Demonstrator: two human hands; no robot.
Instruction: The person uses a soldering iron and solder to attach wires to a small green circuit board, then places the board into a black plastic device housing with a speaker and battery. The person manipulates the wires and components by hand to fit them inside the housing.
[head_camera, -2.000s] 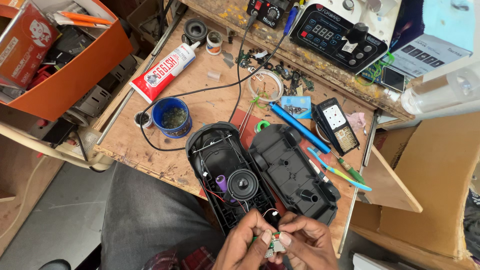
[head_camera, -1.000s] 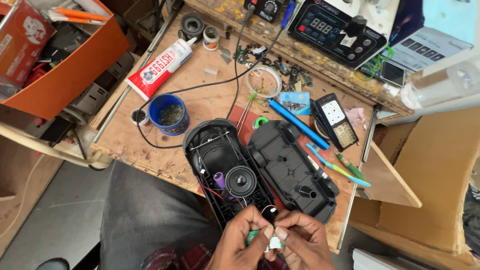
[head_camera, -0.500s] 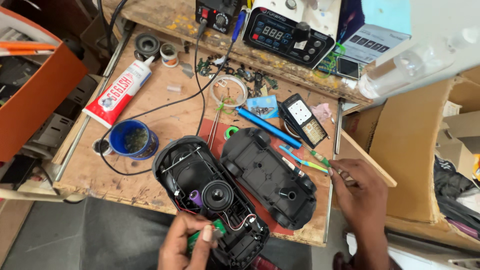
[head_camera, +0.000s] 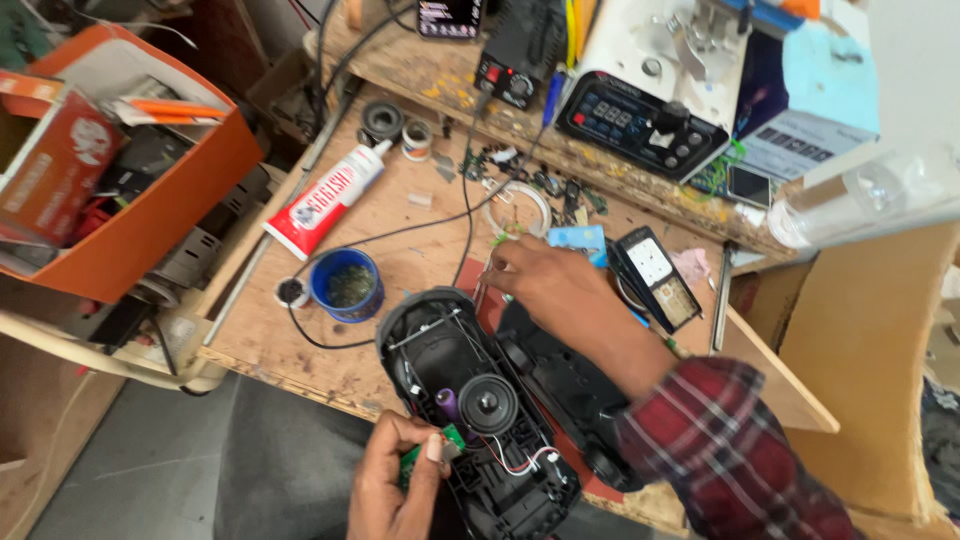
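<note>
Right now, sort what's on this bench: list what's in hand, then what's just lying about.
In hand: left hand pinching small green circuit board; open black plastic speaker shell; right hand reaching across the bench.

Lying about: red-and-white glue tube; blue round cup; orange box.

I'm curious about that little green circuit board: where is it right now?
In the head view, the small green circuit board sits low and centre, pinched in the left hand, right against the open black speaker shell, beside its round speaker cone.
</note>
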